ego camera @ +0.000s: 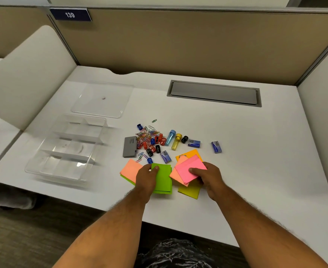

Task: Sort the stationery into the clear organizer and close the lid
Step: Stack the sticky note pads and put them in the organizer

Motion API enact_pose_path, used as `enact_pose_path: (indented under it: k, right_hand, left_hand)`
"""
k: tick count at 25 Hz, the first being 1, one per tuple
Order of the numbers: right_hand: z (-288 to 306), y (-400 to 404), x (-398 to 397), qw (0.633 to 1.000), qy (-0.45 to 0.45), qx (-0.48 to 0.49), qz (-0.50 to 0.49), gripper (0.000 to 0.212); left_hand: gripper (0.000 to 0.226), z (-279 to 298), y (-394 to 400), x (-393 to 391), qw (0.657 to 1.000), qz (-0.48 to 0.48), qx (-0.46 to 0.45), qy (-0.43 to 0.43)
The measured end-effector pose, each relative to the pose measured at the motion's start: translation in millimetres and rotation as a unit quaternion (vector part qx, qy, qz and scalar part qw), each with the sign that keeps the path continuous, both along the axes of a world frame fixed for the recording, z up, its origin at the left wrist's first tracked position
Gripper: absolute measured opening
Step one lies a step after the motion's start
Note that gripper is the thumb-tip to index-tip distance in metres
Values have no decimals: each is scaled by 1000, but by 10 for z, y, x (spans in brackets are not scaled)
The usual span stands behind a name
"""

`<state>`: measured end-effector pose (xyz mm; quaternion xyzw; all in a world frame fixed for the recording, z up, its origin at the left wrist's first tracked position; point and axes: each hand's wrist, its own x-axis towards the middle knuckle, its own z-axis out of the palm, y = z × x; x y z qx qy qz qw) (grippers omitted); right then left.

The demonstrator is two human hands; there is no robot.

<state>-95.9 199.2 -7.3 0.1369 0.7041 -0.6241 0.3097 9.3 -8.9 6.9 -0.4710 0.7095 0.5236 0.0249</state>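
near the desk's front edge my left hand (pixel 146 177) pinches the green notes (pixel 164 178) and my right hand (pixel 207 176) the pink pad (pixel 189 168); light, floppy paper, best gripped by its edges.

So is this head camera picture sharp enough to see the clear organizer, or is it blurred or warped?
Head view: the clear organizer is smeared by motion blur, its dividers streaked; the paper clips and pink sticky notes read sharper. Wide-angle distortion bends the desk edges and partition. Lighting is even, with soft shadows.
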Motion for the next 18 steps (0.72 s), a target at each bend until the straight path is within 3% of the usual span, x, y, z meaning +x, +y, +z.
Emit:
enact_pose_path:
  k: [3, 7, 11, 14, 18]
  right_hand:
    - [-7, -53, 62, 998, -45, -45, -31, 46]
    - [74, -323, 194, 985, -94, -136, -41, 35]
    - [220, -842, 347, 991, -45, -125, 5, 41]
    - [328, -1274, 464, 993, 21, -113, -19, 51]
    - [480, -1862, 542, 986, 55, -148, -58, 44]
  left_hand:
    - [34, -33, -115, 84, 997, -21, -73, 12]
    - [29, -19, -346, 198, 995, 1, -60, 75]
    - [21, 56, -677, 394, 986, 2, -80, 143]
    - [22, 133, -1111, 548, 980, 18, -110, 166]
    - [20, 328, -1771, 789, 973, 58, -107, 194]
